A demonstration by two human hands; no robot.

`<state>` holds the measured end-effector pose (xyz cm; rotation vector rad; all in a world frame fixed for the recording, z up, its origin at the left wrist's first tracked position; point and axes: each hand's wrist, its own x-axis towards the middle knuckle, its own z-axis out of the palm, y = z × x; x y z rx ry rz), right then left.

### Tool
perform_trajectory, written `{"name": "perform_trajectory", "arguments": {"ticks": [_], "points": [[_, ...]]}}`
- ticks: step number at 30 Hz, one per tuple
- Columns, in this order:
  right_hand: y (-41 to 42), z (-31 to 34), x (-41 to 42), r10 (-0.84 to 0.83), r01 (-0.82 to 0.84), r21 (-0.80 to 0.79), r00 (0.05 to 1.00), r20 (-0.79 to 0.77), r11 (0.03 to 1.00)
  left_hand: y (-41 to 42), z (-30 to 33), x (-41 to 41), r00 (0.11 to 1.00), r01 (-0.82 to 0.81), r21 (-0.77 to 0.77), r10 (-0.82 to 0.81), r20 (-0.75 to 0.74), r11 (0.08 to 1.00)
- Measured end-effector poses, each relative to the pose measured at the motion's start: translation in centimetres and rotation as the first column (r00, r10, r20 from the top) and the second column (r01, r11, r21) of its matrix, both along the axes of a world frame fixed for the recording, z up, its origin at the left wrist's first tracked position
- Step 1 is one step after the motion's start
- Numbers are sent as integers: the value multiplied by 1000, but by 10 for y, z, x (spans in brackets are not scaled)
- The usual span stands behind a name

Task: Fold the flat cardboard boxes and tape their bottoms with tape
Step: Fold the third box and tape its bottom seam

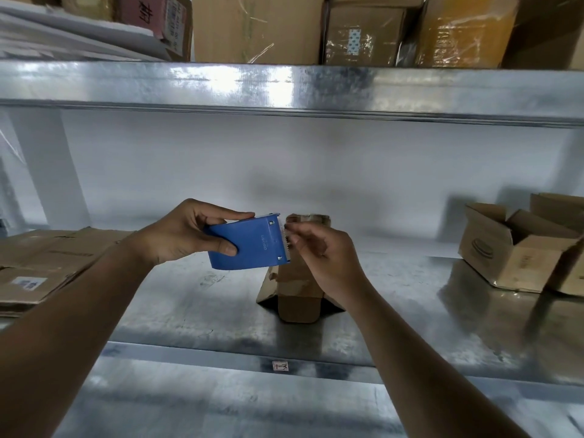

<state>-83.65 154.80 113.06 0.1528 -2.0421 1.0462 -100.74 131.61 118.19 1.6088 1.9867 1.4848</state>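
Metal shelf (221, 311); left hand (186, 232) grips blue tape dispenser (249, 245).

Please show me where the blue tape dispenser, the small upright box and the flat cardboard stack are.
blue tape dispenser (252, 245): head view, blue side plate.
small upright box (298, 298): head view, front face.
flat cardboard stack (41, 263): head view, top sheet.

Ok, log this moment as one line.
left hand: holds dispenser | right hand: pinching at tape edge | box: upright on shelf, under hands
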Motion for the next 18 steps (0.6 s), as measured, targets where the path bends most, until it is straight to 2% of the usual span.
{"name": "perform_trajectory", "arguments": {"ticks": [4,11,18], "points": [[4,-3,-6,-109,107,-45,994,-26,993,4,-1,0,999,-2,-25,1,-46,1000],[5,-6,-7,-336,330,87,940,67,940,11,-2,2,989,2,-79,-13,-146,997],[0,-1,0,-404,404,-15,915,3,915,8,5,-4,985,-28,-115,8,-173,993]]}}
